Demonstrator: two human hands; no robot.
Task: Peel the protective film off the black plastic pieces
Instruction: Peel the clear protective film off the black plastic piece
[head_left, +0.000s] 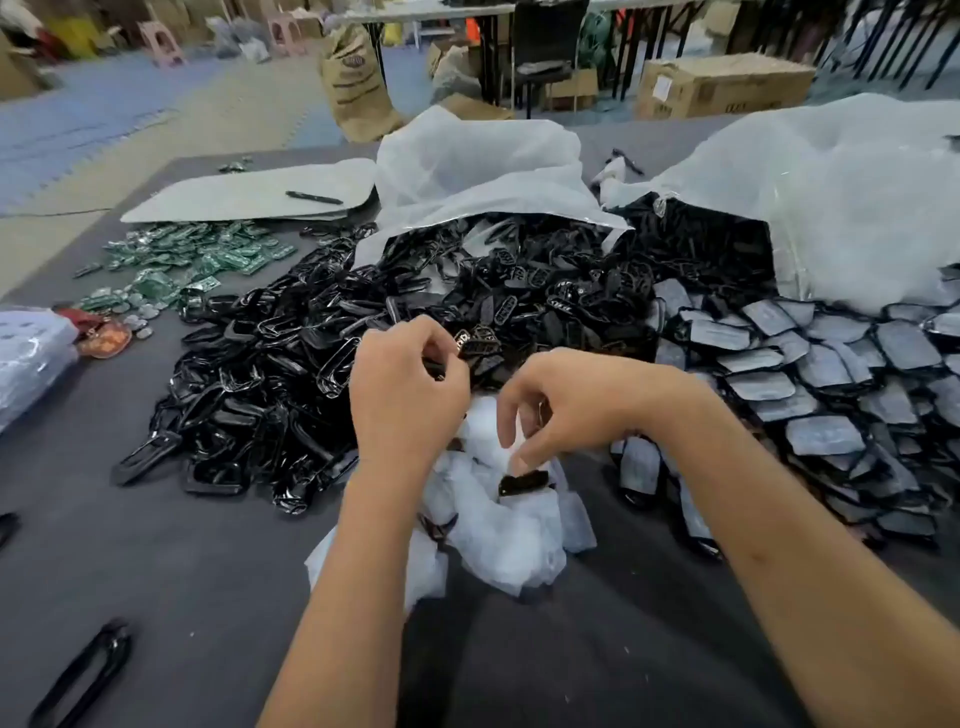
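I see my left hand with fingers curled, pinching a small black slotted plastic piece above the heap of glossy black plastic frames. My right hand pinches down at a flat black plastic piece lying on the pile of peeled white translucent film on the grey table.

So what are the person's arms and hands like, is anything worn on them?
Both arms are bare from the frame's bottom edge up to the wrists, with no sleeves in view. The left hand and the right hand wear no gloves, and no watch, ring or bracelet shows. There is a small dark mark on the right forearm.
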